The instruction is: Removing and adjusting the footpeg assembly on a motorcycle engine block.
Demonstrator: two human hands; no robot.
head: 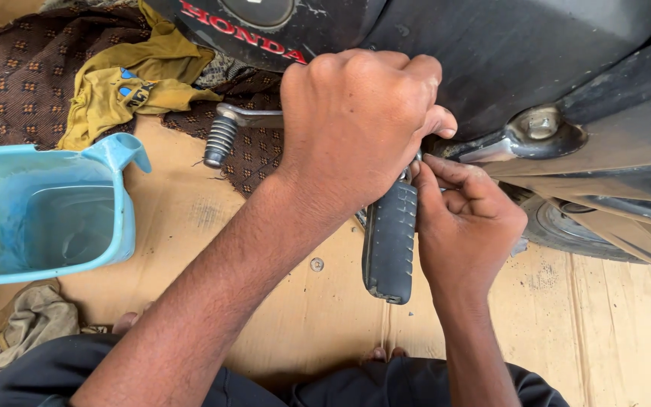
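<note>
Left hand [359, 120] is curling in a fist over the top of the black rubber footrest [390, 241] on the motorcycle [536, 53]; right hand [465, 218] is pinching something small there, unclear what. Blue jug [47, 215] is sitting well left.

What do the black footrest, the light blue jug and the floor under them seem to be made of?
The footrest looks like matte black rubber: its surface has a moulded grid of small bumps. The jug seems to be plastic, smooth and slightly glossy, with thin walls and a moulded spout. The floor appears to be bare wooden boards or plywood, pale with visible seams and scuffs; which of the two is unclear.
</note>
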